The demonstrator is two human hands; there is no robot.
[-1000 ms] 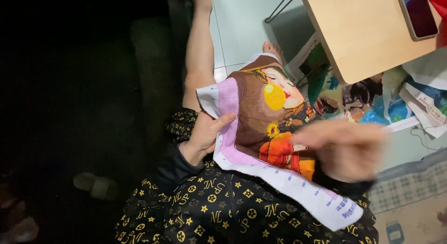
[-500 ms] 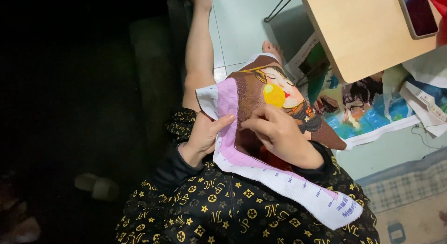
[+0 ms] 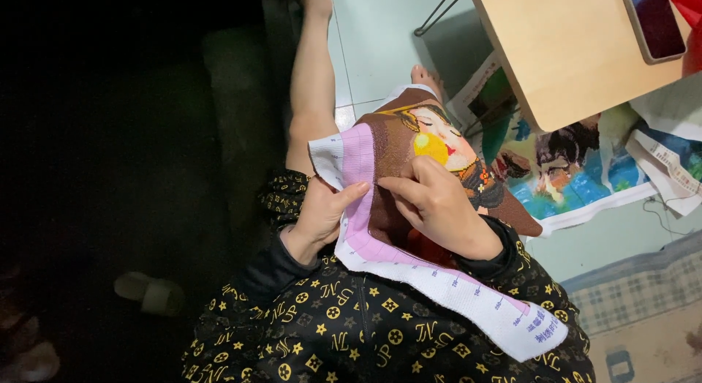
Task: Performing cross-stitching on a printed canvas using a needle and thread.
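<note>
Head view: both hands, left hand and right hand, pinch embroidery cloth; wooden table beside.

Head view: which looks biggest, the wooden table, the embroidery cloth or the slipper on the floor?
1. Embroidery cloth, though nearest the camera.
2. Wooden table, partly out of frame, so unsure.
3. Slipper.

Left hand: fingers tucked behind the brown embroidered portrait cloth, not visible. Right hand covers the cloth's middle; whether it pinches anything is too small to tell. Dark flat tablet on the pale wooden counter cut off at the top edge. Left side too dark to read.
</note>
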